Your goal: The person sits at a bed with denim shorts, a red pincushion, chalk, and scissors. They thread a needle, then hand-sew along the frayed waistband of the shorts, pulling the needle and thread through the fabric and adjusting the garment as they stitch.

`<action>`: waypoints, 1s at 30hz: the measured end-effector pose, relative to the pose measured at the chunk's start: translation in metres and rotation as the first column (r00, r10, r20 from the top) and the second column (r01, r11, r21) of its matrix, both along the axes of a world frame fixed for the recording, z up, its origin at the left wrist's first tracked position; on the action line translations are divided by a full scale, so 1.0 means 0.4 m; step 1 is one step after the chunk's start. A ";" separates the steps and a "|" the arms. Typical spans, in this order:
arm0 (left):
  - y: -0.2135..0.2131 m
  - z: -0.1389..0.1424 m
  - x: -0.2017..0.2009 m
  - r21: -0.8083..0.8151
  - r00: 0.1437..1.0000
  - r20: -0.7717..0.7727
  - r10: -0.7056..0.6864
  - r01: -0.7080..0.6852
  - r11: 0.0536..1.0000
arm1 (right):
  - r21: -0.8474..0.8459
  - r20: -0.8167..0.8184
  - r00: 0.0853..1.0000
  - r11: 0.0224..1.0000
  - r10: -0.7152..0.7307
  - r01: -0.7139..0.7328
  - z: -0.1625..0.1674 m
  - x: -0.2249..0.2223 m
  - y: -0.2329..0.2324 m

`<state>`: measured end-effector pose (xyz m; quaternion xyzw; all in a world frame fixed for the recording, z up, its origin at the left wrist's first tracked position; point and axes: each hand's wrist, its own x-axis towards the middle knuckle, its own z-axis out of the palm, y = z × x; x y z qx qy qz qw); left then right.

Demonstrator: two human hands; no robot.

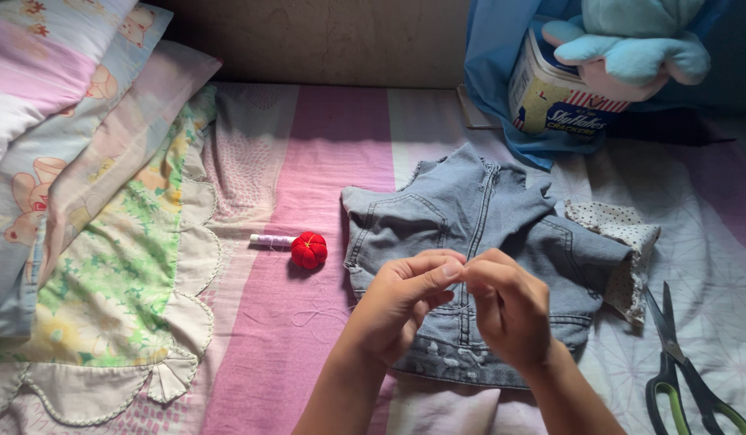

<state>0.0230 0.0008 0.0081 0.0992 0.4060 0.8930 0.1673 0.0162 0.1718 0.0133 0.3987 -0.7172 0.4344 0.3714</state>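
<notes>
A small blue denim jacket [470, 217] lies flat on the striped bedsheet [333, 145]. Both of my hands hover over its lower front. The fingertips of my left hand [405, 302] and my right hand [510, 310] are pinched together and meet above the jacket's centre seam. Whatever they pinch is too small to make out; a thin white thread [321, 316] trails on the sheet just left of my left hand. A red pincushion [308, 250] and a white thread spool [270, 240] lie to the left of the jacket.
Green-handled scissors [683, 379] lie at the right. A dotted cloth scrap [623, 234] sticks out from under the jacket's right side. A tin box [554, 101] and a blue plush toy [631, 40] sit at the back right. Pillows [75, 161] fill the left.
</notes>
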 end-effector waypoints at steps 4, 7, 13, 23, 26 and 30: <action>-0.004 0.000 0.002 -0.084 0.999 -0.001 0.053 -0.053 0.995 | 0.054 -0.071 0.996 0.998 0.044 -0.040 0.003 -0.012 0.023; -0.005 0.001 0.003 -0.159 0.989 -0.093 0.116 -0.130 0.979 | 0.053 -0.038 0.998 0.998 0.042 -0.040 -0.007 -0.018 0.035; -0.008 0.003 0.004 -0.263 0.965 -0.195 0.173 -0.221 0.939 | -0.027 -0.021 1.000 0.999 0.023 -0.023 -0.022 -0.026 0.041; 0.015 0.009 0.018 -0.190 0.967 -0.182 0.178 -0.212 0.959 | 0.019 -0.018 0.989 0.989 -0.147 0.147 0.035 0.004 0.030; 0.033 0.014 0.024 -0.129 0.990 0.029 0.136 -0.131 0.983 | 0.018 -0.077 0.974 0.977 -0.212 0.213 0.042 0.009 0.020; 0.045 0.014 0.026 -0.043 0.972 0.224 0.076 -0.068 0.997 | 0.029 -0.145 0.966 0.975 -0.213 0.219 0.049 0.007 0.024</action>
